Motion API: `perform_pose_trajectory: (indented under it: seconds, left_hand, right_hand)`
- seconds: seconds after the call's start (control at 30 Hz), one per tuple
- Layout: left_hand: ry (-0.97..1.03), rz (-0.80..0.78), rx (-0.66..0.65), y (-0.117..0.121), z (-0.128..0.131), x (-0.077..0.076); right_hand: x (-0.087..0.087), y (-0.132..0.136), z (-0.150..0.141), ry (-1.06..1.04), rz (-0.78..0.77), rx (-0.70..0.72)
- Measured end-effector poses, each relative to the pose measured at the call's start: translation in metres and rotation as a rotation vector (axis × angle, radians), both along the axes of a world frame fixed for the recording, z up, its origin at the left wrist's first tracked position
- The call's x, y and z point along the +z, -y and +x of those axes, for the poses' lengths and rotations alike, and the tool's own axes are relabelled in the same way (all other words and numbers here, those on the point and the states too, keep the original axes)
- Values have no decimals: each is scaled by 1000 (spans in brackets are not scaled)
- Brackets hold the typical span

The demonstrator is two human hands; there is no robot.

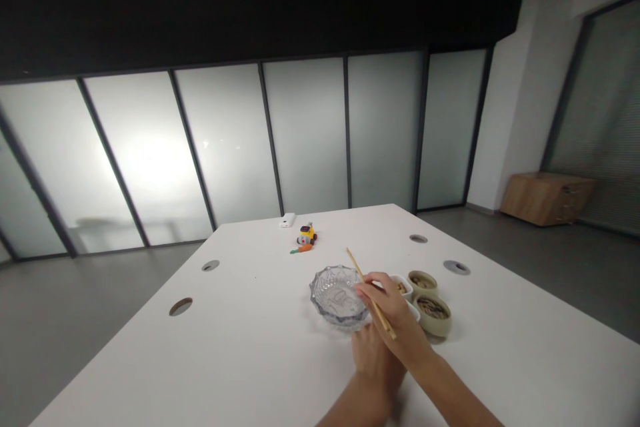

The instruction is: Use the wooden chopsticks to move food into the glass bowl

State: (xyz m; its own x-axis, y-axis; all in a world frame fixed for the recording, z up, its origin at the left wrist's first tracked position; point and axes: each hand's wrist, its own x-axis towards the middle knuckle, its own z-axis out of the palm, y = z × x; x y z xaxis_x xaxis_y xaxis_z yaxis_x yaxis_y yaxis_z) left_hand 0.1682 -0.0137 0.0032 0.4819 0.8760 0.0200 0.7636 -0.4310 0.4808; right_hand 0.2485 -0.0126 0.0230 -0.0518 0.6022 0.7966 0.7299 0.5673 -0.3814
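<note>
Gripping chopsticks, right hand beside glass bowl

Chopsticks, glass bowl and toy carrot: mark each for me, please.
chopsticks (364,281), head view, middle of the sticks above the fingers
glass bowl (334,297), head view, inside of its near wall
toy carrot (303,248), head view, orange body

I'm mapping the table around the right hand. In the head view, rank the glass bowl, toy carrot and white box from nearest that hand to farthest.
From the right hand:
1. Glass bowl, just to its left.
2. Toy carrot, farther up the table.
3. White box, near the far edge.
</note>
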Motion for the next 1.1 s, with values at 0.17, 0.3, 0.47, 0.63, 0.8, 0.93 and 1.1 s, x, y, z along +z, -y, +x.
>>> perform_pose_trajectory:
  seconds: [0.17, 0.3, 0.47, 0.63, 0.8, 0.93, 1.1]
  left_hand:
    - [24, -16, -97, 8, -62, -16]
    - [-56, 19, -183, 5, -127, -33]
    - [-19, 52, -112, 5, -162, -36]
    - [-75, 153, -22, 2, -174, -19]
    - [-119, 196, 36, -5, -204, -16]
    - [-120, 204, -45, -2, -226, -32]
    - [-129, 182, -5, 3, -232, -35]
  right_hand:
    - [-21, -10, -3, 269, -121, -13]
    - [-35, -15, -15, 370, -223, -80]
    - [-37, -20, -22, 430, -356, -109]
    - [-29, -15, -15, 464, -473, -87]
    - [-40, 20, -30, 414, -285, -39]
    - [-71, 42, -71, 468, -23, 234]
    - [-99, 35, -104, 505, -191, 306]
